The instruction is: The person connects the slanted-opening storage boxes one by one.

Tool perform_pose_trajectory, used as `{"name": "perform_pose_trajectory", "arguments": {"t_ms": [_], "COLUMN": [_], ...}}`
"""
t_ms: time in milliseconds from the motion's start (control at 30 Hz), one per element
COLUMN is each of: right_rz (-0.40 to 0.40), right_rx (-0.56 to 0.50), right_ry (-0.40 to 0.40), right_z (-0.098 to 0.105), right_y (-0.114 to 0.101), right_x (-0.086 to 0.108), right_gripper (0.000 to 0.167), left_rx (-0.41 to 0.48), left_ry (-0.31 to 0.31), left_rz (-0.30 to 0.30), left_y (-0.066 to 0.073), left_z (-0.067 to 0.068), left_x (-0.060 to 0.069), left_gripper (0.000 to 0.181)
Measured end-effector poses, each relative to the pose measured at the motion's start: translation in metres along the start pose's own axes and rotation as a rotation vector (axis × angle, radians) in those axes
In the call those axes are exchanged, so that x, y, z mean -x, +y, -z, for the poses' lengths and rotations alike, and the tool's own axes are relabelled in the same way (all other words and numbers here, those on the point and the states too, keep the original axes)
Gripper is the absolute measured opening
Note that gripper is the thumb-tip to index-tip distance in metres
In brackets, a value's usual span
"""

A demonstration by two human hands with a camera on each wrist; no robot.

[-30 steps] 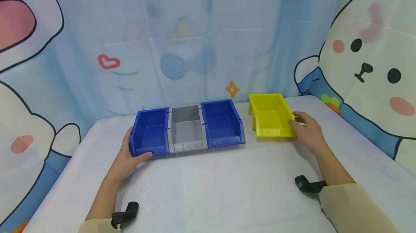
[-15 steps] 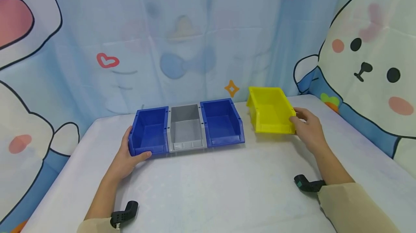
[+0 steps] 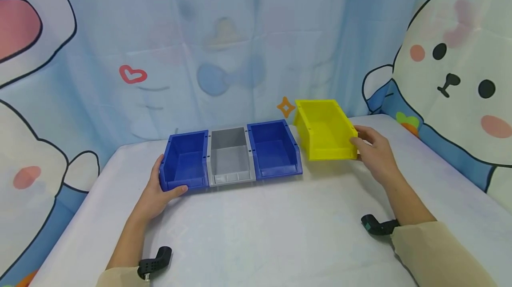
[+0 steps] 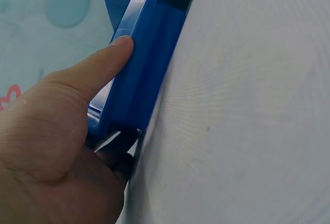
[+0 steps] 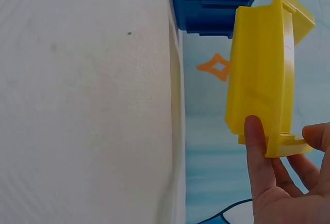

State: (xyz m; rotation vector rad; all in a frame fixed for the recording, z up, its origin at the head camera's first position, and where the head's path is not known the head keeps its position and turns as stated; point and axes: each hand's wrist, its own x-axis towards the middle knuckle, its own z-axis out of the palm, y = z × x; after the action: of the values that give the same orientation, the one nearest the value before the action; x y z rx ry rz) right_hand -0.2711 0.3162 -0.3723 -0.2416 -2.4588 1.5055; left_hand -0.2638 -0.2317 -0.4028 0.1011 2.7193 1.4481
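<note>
A blue storage bin (image 3: 186,160), a grey bin (image 3: 230,156) and a second blue bin (image 3: 275,149) stand side by side in a row. My left hand (image 3: 159,196) grips the leftmost blue bin by its front left corner. In the left wrist view the thumb lies on that bin's front lip; the fingers beyond are partly hidden. Raised off the table, a yellow bin (image 3: 326,131) is held at its right side by my right hand (image 3: 374,151). Its left side is close to the right-hand blue bin, and the right wrist view shows a finger along its underside.
A white cloth covers the table (image 3: 256,229). Behind it hangs a light blue curtain (image 3: 240,20) with cartoon figures. Dark wrist-worn devices sit on both forearms near the sleeves (image 3: 440,251).
My right hand has lifted the yellow bin off the table and carried it left, towards the right-hand blue bin. The left hand and the row of bins have stayed put.
</note>
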Motion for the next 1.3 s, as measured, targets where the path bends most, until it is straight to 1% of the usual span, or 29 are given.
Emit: {"name": "perform_pose_trajectory", "arguments": {"t_ms": [333, 600, 1033, 1167, 1300], "right_rz": [0.005, 0.036, 0.093, 0.111, 0.123], "right_rx": [-0.008, 0.018, 0.029, 0.061, 0.126], "right_ry": [-0.012, -0.034, -0.098, -0.135, -0.186], "right_z": [-0.008, -0.01, -0.011, -0.011, -0.011], "right_y": [-0.004, -0.004, -0.005, -0.008, -0.012], "right_x": [0.0, 0.0, -0.001, -0.001, -0.001], "right_gripper": [0.058, 0.058, 0.06, 0.064, 0.07], "left_rx": [-0.012, -0.026, -0.029, -0.029, -0.02], "left_ry": [0.012, 0.018, 0.023, 0.018, 0.021], "left_rz": [0.027, 0.037, 0.02, 0.012, 0.004], "left_y": [-0.002, -0.002, -0.002, -0.001, -0.001], "left_z": [-0.001, -0.001, -0.001, -0.002, -0.002], "left_x": [0.001, 0.001, 0.0, -0.001, -0.002], "left_gripper": [0.122, 0.122, 0.121, 0.121, 0.12]}}
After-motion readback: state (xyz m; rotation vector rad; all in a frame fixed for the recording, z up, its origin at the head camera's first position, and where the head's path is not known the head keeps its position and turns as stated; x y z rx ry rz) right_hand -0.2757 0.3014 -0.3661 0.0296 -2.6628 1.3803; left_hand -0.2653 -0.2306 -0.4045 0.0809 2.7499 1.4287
